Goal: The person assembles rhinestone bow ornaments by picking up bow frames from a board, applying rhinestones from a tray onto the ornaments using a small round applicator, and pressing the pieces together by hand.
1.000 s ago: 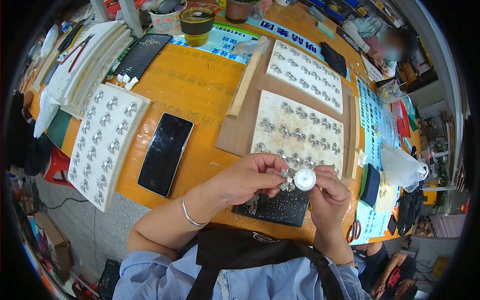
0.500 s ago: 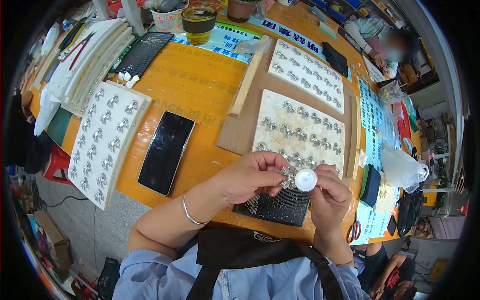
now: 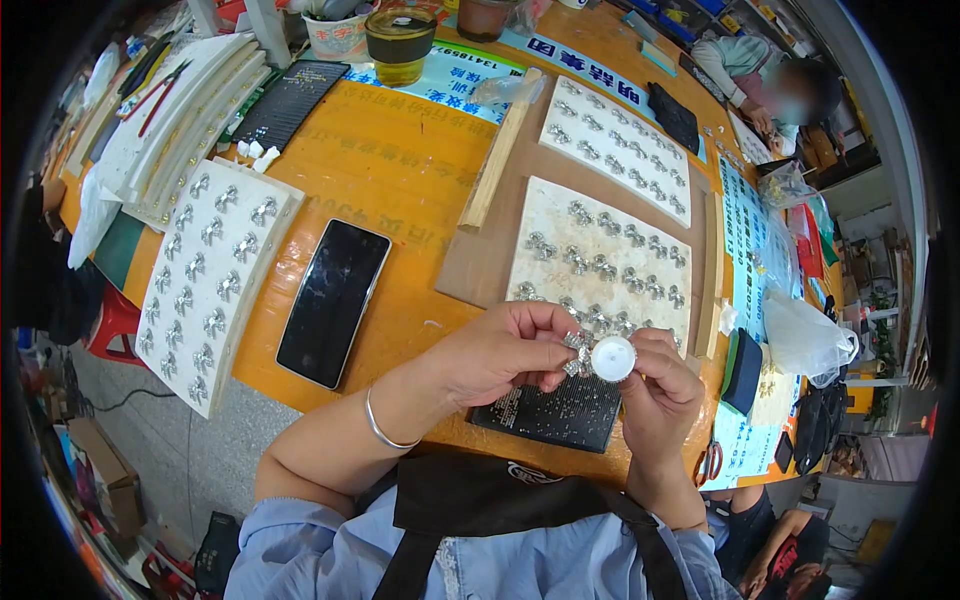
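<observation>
The silver ornament (image 3: 577,354) and the white cup (image 3: 613,358) stay side by side much as they were a second ago, both held in the same grips, with only a slight drift of the boards and phone (image 3: 334,303) in the view. The ornament sits at the fingertips of the left hand (image 3: 510,355), thumb and forefinger pinched on it, while the right hand (image 3: 662,390) grips the cup between thumb and bent fingers. Beneath them on the desk (image 3: 420,180) lies a black pad (image 3: 550,415), near a board (image 3: 545,200) of similar ornaments.
</observation>
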Demonstrator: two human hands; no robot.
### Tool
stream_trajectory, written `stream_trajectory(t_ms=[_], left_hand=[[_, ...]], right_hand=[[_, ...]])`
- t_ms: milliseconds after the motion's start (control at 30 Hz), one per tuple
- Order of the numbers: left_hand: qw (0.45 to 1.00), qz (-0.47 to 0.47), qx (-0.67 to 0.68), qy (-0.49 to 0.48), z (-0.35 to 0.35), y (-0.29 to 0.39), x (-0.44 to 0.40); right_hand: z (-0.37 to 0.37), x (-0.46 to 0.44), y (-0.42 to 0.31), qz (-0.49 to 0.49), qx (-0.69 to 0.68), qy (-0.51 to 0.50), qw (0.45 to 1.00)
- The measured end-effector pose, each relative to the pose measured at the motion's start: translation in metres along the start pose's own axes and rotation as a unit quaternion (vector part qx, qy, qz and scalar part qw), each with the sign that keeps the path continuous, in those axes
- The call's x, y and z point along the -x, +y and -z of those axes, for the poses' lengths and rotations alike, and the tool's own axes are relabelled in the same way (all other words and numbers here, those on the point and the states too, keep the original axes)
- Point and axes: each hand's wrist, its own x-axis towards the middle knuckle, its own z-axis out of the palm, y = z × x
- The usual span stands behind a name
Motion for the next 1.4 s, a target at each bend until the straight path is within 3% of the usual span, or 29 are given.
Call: stream_trajectory(t_ms=[833,1067,1400], left_hand=[[1.0,-0.003,-0.001,0.006,-0.0013,0.0005,-0.0006],[0.999,0.002,-0.014,0.031,-0.006,0.0012,-0.0004],[0.999,-0.025,0.036,-0.007,-0.0048,0.0,0.0003]], right_hand=[[0.0033,-0.0012,-0.0067,0.037,0.049,0.026,0.998],[0.0007,0.0009,-0.004,0.0,0.001,0.01,1.0],[-0.0044,0.0011,0.0002,-0.081,-0.11,0.024,0.99]])
